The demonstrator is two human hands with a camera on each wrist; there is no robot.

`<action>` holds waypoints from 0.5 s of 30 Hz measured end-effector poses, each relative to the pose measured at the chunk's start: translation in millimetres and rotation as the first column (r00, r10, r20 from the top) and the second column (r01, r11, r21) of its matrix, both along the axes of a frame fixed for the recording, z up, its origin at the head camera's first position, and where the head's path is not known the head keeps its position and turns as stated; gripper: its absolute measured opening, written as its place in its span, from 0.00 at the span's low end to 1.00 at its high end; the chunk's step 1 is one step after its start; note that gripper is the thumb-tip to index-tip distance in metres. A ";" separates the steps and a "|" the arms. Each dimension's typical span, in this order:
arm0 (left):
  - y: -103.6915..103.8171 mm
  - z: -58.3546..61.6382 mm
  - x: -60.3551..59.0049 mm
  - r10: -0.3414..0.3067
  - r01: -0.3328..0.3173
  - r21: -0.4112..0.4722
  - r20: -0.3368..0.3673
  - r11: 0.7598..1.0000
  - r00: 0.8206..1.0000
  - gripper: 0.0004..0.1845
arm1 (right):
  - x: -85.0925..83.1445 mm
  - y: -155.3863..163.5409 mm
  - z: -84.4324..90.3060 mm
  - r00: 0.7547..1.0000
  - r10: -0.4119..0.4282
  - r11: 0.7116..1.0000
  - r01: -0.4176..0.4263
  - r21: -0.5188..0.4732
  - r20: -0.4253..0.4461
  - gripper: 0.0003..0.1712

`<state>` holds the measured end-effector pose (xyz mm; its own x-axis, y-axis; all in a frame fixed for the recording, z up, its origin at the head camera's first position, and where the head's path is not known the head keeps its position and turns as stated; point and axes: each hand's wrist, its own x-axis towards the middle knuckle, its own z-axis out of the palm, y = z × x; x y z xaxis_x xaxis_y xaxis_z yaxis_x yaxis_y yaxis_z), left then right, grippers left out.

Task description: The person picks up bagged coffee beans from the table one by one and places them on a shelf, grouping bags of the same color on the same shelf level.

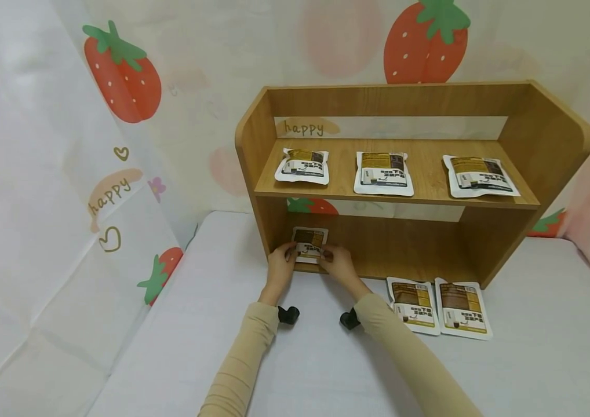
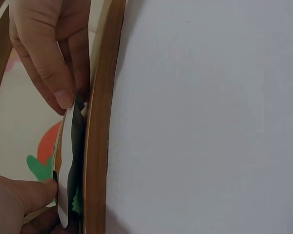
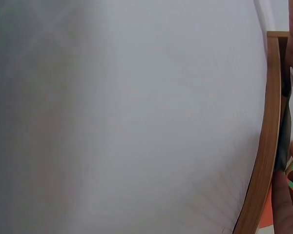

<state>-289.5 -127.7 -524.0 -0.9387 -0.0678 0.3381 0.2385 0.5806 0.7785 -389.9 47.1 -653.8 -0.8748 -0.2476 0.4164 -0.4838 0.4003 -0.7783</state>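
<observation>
Both hands, left hand point(image 1: 280, 259) and right hand point(image 1: 338, 262), pinch the pouch point(image 1: 309, 243) by its side edges at the left end of the wooden shelf's point(image 1: 404, 255) lower tier, best eased down flat and square.

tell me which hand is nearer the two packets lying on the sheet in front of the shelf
Right. The right hand pinches the lower-shelf packet, just left of the two floor packets. The left hand grips that packet's far side, farther away.
</observation>
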 end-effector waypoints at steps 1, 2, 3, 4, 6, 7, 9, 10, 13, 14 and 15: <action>0.1 0.3 0.7 -0.001 0.001 0.004 0.001 1.000 1.000 0.13 | 16.4 0.3 22.6 1.000 0.009 1.000 -0.009 -0.015 0.019 0.24; 0.2 0.2 1.1 -0.002 0.002 0.009 -0.001 1.000 1.000 0.13 | 32.5 0.7 45.1 0.999 0.019 0.999 -0.018 -0.028 0.042 0.23; 0.3 0.5 1.6 -0.004 0.004 0.013 -0.001 1.000 1.000 0.14 | 47.0 0.6 64.9 0.998 0.030 0.999 -0.027 -0.046 0.060 0.23; 0.3 0.6 2.1 -0.006 0.006 0.015 -0.001 1.000 1.000 0.14 | 57.8 0.0 78.8 0.998 0.024 0.998 -0.021 -0.053 0.059 0.22; 0.2 -0.4 2.4 -0.008 0.008 0.008 -0.002 1.000 1.000 0.14 | 78.8 -1.6 108.8 0.992 -0.001 1.000 0.003 -0.015 0.124 0.21; 0.2 -1.2 2.4 -0.009 0.009 0.006 -0.002 1.000 1.000 0.14 | 83.1 -2.4 114.5 0.993 -0.010 1.000 0.010 0.003 0.121 0.21; -0.1 -3.1 2.5 -0.008 0.008 -0.009 0.000 1.000 1.000 0.14 | 89.3 -4.1 122.1 0.991 -0.036 0.999 0.032 0.032 0.130 0.21; -0.1 -4.0 2.7 -0.006 0.006 -0.018 0.002 1.000 1.000 0.15 | 90.9 -4.5 123.8 0.991 -0.048 0.998 0.041 0.053 0.128 0.21; -0.3 -6.2 4.4 -0.003 0.003 -0.045 -0.001 0.999 1.000 0.16 | 94.2 -4.9 126.2 0.991 -0.060 0.996 0.053 0.066 0.118 0.20; -0.2 -6.5 5.3 -0.004 0.004 -0.051 -0.003 0.999 1.000 0.17 | 95.1 -4.7 126.7 0.990 -0.063 0.997 0.055 0.059 0.128 0.21; -0.2 -6.6 6.6 -0.007 0.007 -0.058 -0.005 0.998 1.000 0.18 | 95.3 -4.4 126.7 0.989 -0.062 0.997 0.055 0.057 0.131 0.21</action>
<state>-283.0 -127.9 -530.6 -0.9372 -0.0416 0.3464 0.2467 0.6231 0.7422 -294.5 42.6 -527.1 -0.9349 -0.2127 0.2840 -0.3526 0.4671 -0.8109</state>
